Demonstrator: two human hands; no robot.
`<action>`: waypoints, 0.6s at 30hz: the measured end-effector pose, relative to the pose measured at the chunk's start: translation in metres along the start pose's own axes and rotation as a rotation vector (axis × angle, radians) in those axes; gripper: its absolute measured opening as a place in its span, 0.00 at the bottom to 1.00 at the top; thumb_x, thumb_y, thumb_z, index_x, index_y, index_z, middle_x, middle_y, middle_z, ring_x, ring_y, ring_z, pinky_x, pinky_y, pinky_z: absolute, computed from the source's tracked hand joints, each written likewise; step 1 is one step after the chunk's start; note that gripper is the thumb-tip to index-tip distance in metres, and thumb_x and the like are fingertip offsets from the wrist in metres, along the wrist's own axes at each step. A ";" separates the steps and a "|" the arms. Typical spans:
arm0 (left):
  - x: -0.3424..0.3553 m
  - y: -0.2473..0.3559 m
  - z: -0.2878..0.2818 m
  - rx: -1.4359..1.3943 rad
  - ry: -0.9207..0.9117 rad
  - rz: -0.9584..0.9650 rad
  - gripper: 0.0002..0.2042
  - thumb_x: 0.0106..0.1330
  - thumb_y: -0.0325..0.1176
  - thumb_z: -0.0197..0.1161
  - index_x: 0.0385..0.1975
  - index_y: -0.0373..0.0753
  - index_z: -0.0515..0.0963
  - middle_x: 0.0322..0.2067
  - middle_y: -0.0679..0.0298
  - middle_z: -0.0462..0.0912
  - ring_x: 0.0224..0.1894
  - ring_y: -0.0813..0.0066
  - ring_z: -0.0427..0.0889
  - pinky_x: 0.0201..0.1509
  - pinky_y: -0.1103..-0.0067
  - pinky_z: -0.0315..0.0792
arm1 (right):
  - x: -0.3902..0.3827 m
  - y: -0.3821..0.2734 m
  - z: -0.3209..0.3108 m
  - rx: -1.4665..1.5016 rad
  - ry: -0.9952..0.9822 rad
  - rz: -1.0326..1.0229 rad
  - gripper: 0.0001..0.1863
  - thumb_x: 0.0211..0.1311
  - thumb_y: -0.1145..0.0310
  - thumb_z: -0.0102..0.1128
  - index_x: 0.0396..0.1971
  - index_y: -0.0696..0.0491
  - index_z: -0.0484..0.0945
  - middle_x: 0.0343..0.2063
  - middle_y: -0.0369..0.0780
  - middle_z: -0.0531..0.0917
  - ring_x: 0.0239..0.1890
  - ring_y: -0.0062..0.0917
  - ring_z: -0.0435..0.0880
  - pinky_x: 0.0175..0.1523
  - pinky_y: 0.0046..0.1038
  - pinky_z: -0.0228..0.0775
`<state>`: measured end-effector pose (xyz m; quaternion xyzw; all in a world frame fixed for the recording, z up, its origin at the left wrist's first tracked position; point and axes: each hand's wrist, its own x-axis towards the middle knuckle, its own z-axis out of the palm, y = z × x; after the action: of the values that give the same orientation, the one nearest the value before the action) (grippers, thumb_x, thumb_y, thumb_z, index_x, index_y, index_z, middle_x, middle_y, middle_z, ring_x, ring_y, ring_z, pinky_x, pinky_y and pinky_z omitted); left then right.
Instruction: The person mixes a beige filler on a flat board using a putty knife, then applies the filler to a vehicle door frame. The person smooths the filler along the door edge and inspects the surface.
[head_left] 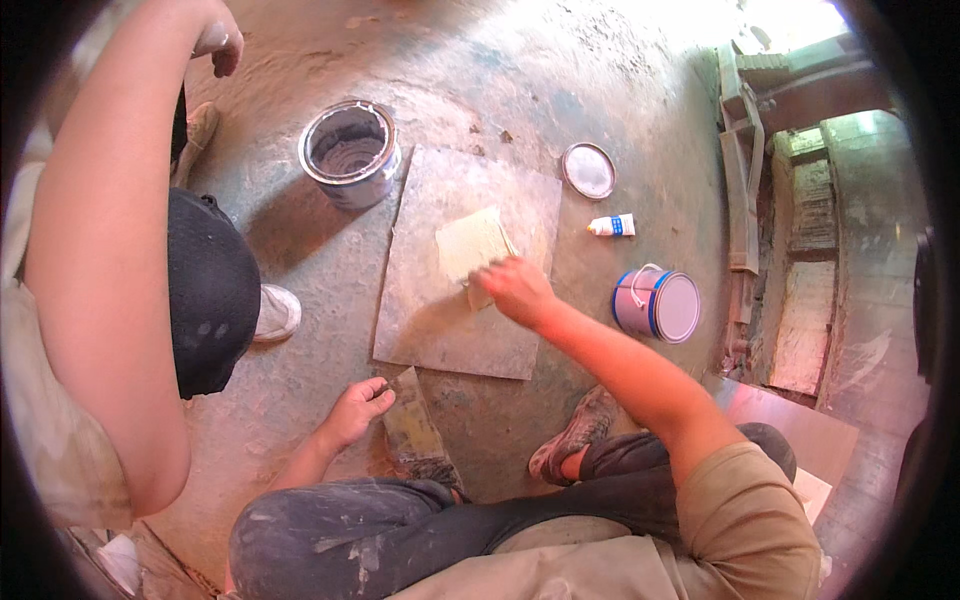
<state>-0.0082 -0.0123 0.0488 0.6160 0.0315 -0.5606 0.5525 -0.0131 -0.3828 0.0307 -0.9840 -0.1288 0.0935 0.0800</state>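
A square patch of cream putty [470,243] lies spread on a flat grey board [415,325] on the floor. My right hand [515,288] reaches over the board, its fingers closed on a thin scraper [481,297] at the patch's near right edge; most of the scraper is hidden under the hand. Nearer to me, left of centre, my left hand [357,411] is closed, thumb against fingers, on the upper corner of a flat, putty-smeared scraper blade [413,425]. That blade slants down toward my lap.
An open tin [372,190] of grey paste stands beyond the board's far left corner. To the right are a round lid [588,171], a small white tube [612,225] and a closed tin [655,304] with a handle. Another person's arm [110,250] and knee [208,290] fill the left side.
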 end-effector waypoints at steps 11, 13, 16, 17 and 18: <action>-0.002 -0.001 -0.006 -0.038 -0.059 0.014 0.18 0.76 0.36 0.59 0.57 0.28 0.75 0.51 0.67 0.81 0.53 0.81 0.75 0.61 0.80 0.67 | -0.007 -0.009 0.045 -0.073 0.276 -0.061 0.17 0.60 0.68 0.57 0.50 0.50 0.79 0.48 0.37 0.85 0.49 0.35 0.83 0.55 0.37 0.73; 0.004 -0.015 -0.014 -0.027 -0.106 0.027 0.21 0.75 0.37 0.61 0.59 0.26 0.73 0.51 0.68 0.79 0.53 0.82 0.74 0.60 0.81 0.67 | -0.008 -0.016 0.027 -0.029 0.029 0.000 0.15 0.60 0.68 0.56 0.47 0.51 0.80 0.46 0.37 0.85 0.49 0.34 0.83 0.54 0.36 0.74; -0.006 0.004 0.005 0.040 0.057 -0.011 0.22 0.75 0.37 0.61 0.58 0.25 0.73 0.51 0.67 0.79 0.53 0.81 0.74 0.61 0.80 0.67 | 0.020 -0.020 -0.016 0.000 -0.246 0.165 0.14 0.60 0.69 0.56 0.46 0.49 0.80 0.43 0.38 0.86 0.50 0.32 0.83 0.53 0.36 0.74; -0.007 0.006 0.006 0.049 0.038 -0.015 0.21 0.75 0.37 0.61 0.58 0.25 0.73 0.51 0.66 0.79 0.54 0.80 0.74 0.61 0.80 0.67 | 0.040 -0.011 -0.016 -0.017 -0.180 0.177 0.16 0.60 0.70 0.55 0.48 0.48 0.81 0.41 0.37 0.86 0.50 0.31 0.83 0.53 0.36 0.75; -0.006 0.007 0.005 0.059 0.015 -0.018 0.21 0.75 0.37 0.61 0.58 0.25 0.73 0.52 0.66 0.79 0.54 0.80 0.74 0.61 0.80 0.67 | 0.055 -0.001 -0.014 -0.036 -0.114 0.194 0.18 0.59 0.70 0.55 0.49 0.47 0.81 0.40 0.37 0.86 0.50 0.31 0.83 0.53 0.36 0.75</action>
<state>-0.0086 -0.0150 0.0591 0.6361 0.0246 -0.5617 0.5286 0.0418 -0.3689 0.0353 -0.9862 -0.0391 0.1545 0.0454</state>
